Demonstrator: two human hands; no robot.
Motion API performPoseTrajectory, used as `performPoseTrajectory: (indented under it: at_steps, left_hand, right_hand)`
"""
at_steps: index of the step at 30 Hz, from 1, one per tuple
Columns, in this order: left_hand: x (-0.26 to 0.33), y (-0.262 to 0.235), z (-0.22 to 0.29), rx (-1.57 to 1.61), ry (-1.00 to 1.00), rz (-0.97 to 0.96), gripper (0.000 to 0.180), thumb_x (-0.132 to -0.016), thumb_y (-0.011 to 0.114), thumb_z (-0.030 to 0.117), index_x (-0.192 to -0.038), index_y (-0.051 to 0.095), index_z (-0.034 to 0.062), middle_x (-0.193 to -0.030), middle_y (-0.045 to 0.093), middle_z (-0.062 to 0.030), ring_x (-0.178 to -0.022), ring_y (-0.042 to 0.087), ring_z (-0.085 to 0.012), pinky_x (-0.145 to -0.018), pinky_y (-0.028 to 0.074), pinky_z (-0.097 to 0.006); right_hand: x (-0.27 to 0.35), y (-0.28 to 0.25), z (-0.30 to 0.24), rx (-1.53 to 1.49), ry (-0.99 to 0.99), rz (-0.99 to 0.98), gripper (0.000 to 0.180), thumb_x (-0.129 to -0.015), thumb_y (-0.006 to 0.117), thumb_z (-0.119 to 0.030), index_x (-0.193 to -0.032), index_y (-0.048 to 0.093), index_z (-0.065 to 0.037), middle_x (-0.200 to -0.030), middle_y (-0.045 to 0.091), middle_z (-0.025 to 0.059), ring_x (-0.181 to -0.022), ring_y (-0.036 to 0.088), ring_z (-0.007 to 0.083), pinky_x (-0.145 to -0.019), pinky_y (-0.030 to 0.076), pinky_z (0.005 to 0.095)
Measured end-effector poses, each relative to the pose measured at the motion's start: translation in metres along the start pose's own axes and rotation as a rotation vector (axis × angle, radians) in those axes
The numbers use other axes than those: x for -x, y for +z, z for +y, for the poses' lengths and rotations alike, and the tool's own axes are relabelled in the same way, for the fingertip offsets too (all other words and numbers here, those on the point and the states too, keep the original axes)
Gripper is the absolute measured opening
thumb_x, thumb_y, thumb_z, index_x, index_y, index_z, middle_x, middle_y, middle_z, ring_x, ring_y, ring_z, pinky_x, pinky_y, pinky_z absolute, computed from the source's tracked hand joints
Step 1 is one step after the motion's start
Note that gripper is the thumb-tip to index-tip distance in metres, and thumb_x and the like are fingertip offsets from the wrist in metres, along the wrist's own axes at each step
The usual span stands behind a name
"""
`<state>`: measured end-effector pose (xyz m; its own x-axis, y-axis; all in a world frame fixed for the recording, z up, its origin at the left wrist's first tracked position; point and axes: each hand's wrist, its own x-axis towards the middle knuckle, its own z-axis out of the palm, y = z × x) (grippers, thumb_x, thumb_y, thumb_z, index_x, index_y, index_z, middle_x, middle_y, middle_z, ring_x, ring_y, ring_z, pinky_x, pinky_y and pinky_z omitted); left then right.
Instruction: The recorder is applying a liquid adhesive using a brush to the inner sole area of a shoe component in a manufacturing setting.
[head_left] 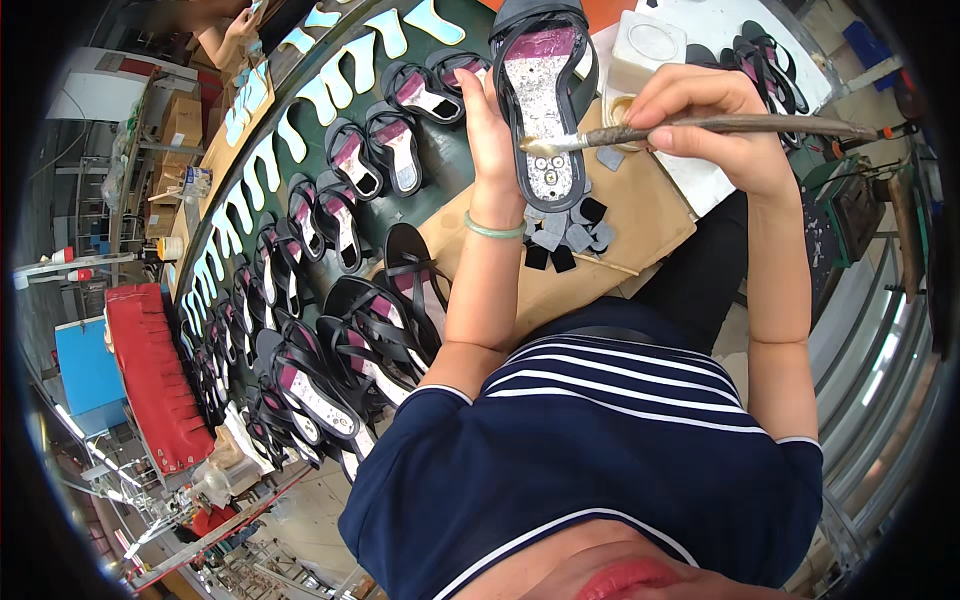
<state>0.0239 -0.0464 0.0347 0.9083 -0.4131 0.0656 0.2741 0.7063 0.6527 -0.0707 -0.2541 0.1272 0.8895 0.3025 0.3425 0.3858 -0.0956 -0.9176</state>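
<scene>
My left hand [492, 145] holds a black sandal [540, 95] up by its left side, and the fingers behind it are hidden. The speckled white insole of this sandal faces up, with a purple patch toward its far end and several small round metal spots at the near end. In my right hand [712, 110] is a long-handled brush [790, 124], pinched near its ferrule. Its pale, wet-looking bristles touch the insole close to the near end. Below the sandal, small grey and black square pads [548, 238] lie scattered on a brown board [645, 215].
Rows of black sandals [395, 150] stand on a dark green table [440, 190] at left, with pale insoles [345, 75] along its far edge. A white container [645, 50] sits beyond my right hand. More sandals [765, 70] lie at far right. A co-worker's hand [240, 30] shows at top left.
</scene>
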Motion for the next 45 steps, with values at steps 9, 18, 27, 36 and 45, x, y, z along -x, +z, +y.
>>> performPoseTrajectory:
  at_steps: [9, 18, 27, 36, 45]
  left_hand:
    - [-0.017, -0.018, -0.005, -0.002, -0.113, -0.045, 0.085, -0.094, 0.021, 0.072, -0.119, 0.057, 0.0002, -0.095, 0.068, -0.0178, -0.068, 0.069, -0.0284, -0.058, 0.06, -0.039]
    - [-0.009, 0.029, 0.003, -0.096, -0.157, -0.102, 0.079, -0.101, 0.015, 0.061, -0.128, 0.052, -0.0022, -0.114, 0.066, -0.0122, -0.1, 0.065, -0.0202, -0.09, 0.053, -0.033]
    - [-0.014, 0.056, 0.0, -0.148, -0.39, -0.284, 0.082, -0.099, 0.022, 0.064, -0.139, 0.04, -0.0059, -0.131, 0.053, -0.0211, -0.114, 0.06, -0.0292, -0.098, 0.051, -0.037]
    - [-0.021, 0.073, -0.011, -0.57, -0.248, -0.57, 0.051, -0.106, 0.034, 0.038, -0.13, 0.05, -0.0033, -0.126, 0.057, -0.0147, -0.11, 0.06, -0.0172, -0.092, 0.051, -0.027]
    - [-0.009, 0.079, -0.014, -0.393, -0.425, -0.524, 0.039, -0.105, 0.041, 0.024, -0.135, 0.046, -0.0015, -0.118, 0.057, -0.0064, -0.103, 0.056, -0.0095, -0.087, 0.047, -0.022]
  right_hand:
    - [0.006, 0.003, -0.01, 0.012, -0.037, -0.082, 0.013, -0.078, 0.072, -0.002, -0.089, 0.072, 0.004, -0.09, 0.068, 0.011, -0.083, 0.063, 0.0143, -0.072, 0.05, 0.0244]
    - [-0.028, -0.026, -0.023, 0.064, -0.036, -0.347, 0.013, -0.076, 0.074, -0.009, -0.083, 0.073, 0.002, -0.088, 0.068, 0.0131, -0.08, 0.063, 0.0172, -0.07, 0.048, 0.0276]
    - [-0.066, -0.047, -0.042, -0.024, 0.046, -0.672, 0.017, -0.079, 0.074, 0.001, -0.096, 0.073, 0.004, -0.1, 0.07, 0.0165, -0.094, 0.065, 0.0249, -0.086, 0.049, 0.0336]
    - [-0.088, -0.044, -0.049, 0.056, 0.03, -0.87, 0.016, -0.078, 0.072, 0.002, -0.094, 0.073, 0.005, -0.097, 0.071, 0.0167, -0.095, 0.066, 0.0254, -0.085, 0.05, 0.0334]
    - [-0.084, -0.05, -0.047, 0.017, 0.073, -0.89, 0.017, -0.078, 0.072, 0.002, -0.095, 0.073, 0.004, -0.093, 0.071, 0.0148, -0.088, 0.066, 0.0224, -0.08, 0.05, 0.0313]
